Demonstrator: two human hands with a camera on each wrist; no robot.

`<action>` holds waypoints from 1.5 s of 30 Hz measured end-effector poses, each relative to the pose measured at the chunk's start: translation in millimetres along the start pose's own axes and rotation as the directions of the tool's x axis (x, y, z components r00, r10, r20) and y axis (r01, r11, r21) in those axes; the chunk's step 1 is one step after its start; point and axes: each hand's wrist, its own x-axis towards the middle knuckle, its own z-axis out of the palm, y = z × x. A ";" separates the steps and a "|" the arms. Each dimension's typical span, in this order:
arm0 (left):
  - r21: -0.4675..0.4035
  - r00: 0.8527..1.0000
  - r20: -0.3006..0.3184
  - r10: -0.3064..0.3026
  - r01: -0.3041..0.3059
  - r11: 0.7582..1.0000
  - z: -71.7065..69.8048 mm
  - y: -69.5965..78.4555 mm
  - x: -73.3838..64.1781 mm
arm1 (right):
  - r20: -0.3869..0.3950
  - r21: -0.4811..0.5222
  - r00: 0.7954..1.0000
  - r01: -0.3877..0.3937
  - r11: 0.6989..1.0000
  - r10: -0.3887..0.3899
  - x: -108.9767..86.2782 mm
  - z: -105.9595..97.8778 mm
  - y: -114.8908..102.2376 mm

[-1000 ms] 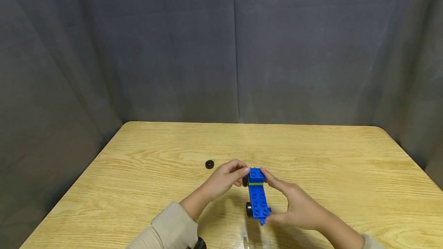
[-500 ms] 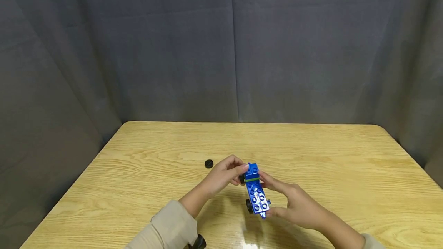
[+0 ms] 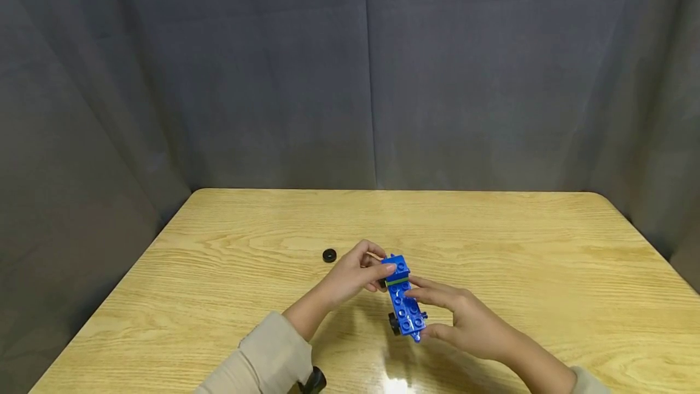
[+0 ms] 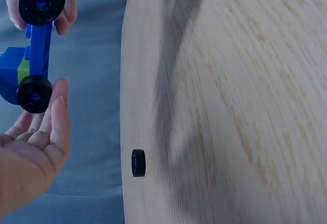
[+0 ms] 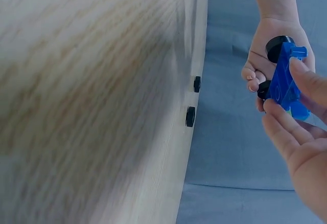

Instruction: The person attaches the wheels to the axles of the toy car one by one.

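Both hands hold a blue toy car [image 3: 404, 306] made of studded building blocks above the table, with a thin green strip under its raised front block. My left hand [image 3: 352, 278] grips the far end, its thumb over the top block. My right hand [image 3: 467, 324] holds the near end and right side between thumb and fingers. Two black wheels sit on the car's left side; the rear wheel [image 3: 394, 323] shows clearly, while fingers partly cover the front wheel [image 4: 34, 94]. A bare blue peg [image 3: 424, 315] sticks out at the right rear.
A loose black wheel [image 3: 329, 255] lies on the wooden table [image 3: 219, 297], beyond the left hand. In the right wrist view two loose wheels appear, one wheel [image 5: 197, 84] farther off and another wheel [image 5: 190, 116] closer. Grey curtains [image 3: 273, 78] surround the table.
The car has moved slightly away and to the left, and its angle has turned. My left thumb has slid farther over the front block, and a right finger now reaches onto the car's top.
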 end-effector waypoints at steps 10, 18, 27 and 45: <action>0.032 0.999 0.035 0.006 -0.007 0.999 -0.5 13.5 -6.0 | 0.050 0.259 0.997 -0.067 0.963 0.055 -0.1 0.2 2.1; 0.016 1.000 -0.017 0.009 -0.009 1.000 0.8 -1.9 0.8 | 0.091 0.399 0.988 -0.151 0.904 0.126 1.2 1.6 2.6; -0.001 0.999 -0.043 0.025 -0.026 1.000 2.1 -6.4 0.7 | 0.075 0.501 0.966 -0.250 0.828 0.246 4.3 5.7 0.7; -0.014 0.999 -0.042 -0.015 0.014 1.000 -7.7 -7.6 -8.5 | 0.022 0.452 0.923 -0.351 0.820 0.383 2.8 0.7 8.0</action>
